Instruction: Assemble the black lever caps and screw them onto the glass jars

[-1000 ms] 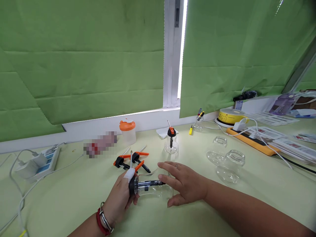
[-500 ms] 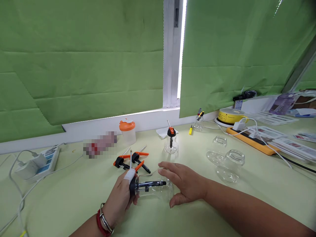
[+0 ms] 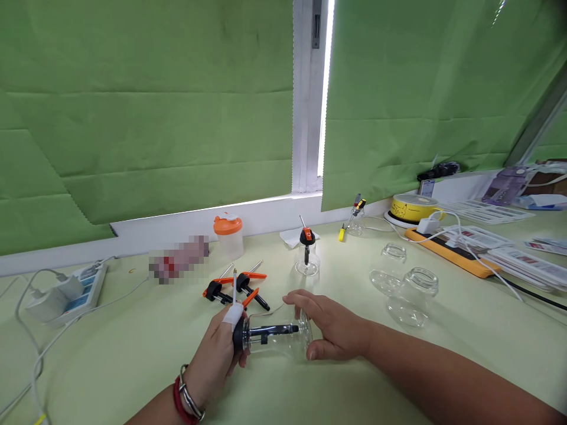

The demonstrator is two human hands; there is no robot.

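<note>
A clear glass jar [image 3: 281, 348] lies on its side just above the table, its base towards the right. My left hand [image 3: 217, 348] is closed round the black cap [image 3: 239, 335] at its neck, with white wrapping on the thumb. A thin metal rod [image 3: 234, 286] rises from the cap, and a black tube [image 3: 274, 330] runs inside the glass. My right hand [image 3: 330, 327] curls round the jar's base, thumb below and fingers above. Beyond my left hand lie two loose black caps [image 3: 215, 290] with orange levers [image 3: 257, 275] and metal rods.
A jar with a fitted black cap [image 3: 307, 251] stands ahead, beside an orange-lidded cup [image 3: 229, 236]. Two open glass jars [image 3: 419, 295] stand to the right. Screwdrivers [image 3: 357, 209] stand in a small jar at the back. Power strips [image 3: 452, 251] and cables lie at both sides.
My right hand's fingers and thumb have drawn in closer round the jar's base. My left hand keeps its hold on the cap, nearly still.
</note>
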